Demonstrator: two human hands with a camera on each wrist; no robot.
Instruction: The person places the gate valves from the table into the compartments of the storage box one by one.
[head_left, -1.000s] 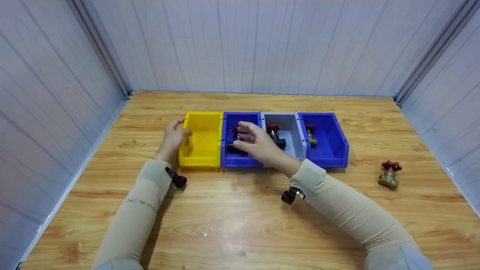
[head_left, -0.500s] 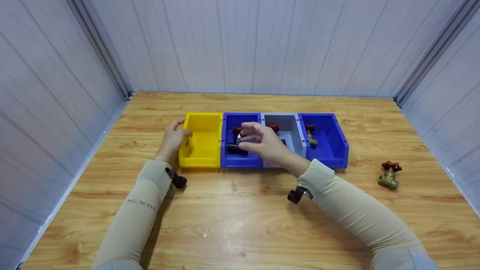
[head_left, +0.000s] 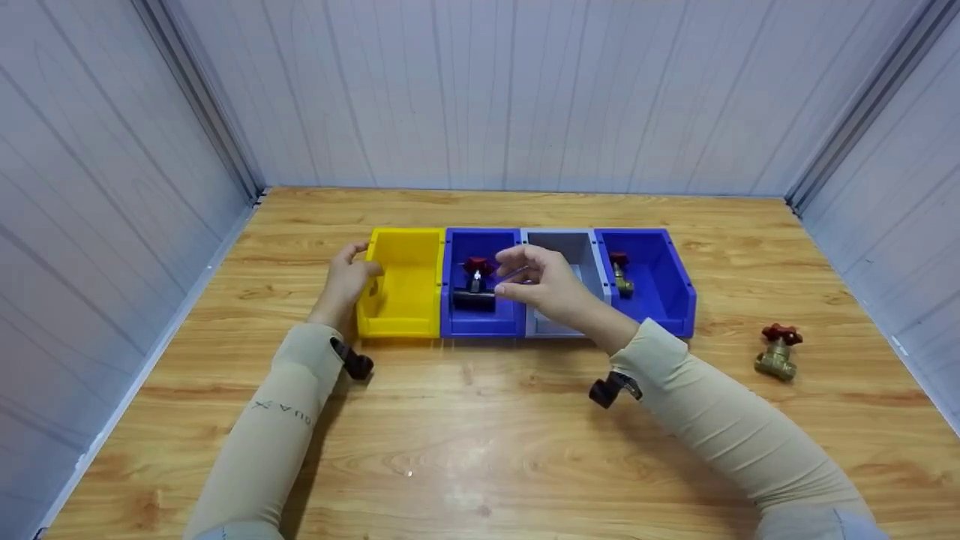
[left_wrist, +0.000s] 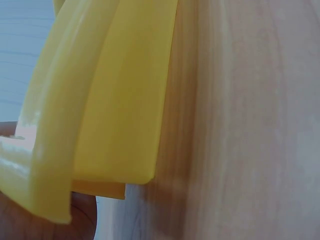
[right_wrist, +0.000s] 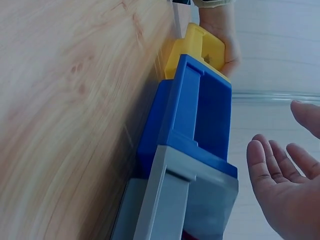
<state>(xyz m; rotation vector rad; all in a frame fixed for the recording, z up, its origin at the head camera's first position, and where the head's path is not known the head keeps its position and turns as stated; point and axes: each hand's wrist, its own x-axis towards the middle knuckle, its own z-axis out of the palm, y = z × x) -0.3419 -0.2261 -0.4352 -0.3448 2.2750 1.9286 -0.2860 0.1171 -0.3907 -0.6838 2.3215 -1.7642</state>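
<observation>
My left hand grips the left wall of the yellow bin, thumb inside and fingers outside. The right hand hovers over the grey bin, its fingers loosely bent and holding nothing. Beside the grey bin, a blue bin contains a black tee-shaped valve with a red handwheel, near my right fingertips. A bit of red shows inside the grey bin in the right wrist view; the hand covers most of its inside in the head view.
At the row's right end, another blue bin holds a brass valve with a red handwheel. A second brass valve lies on the wooden table to the right. Pale panel walls enclose the back and sides.
My right hand has drawn back to the right, from over the blue bin to over the grey one, uncovering the black valve. The left hand keeps its place on the yellow bin.
</observation>
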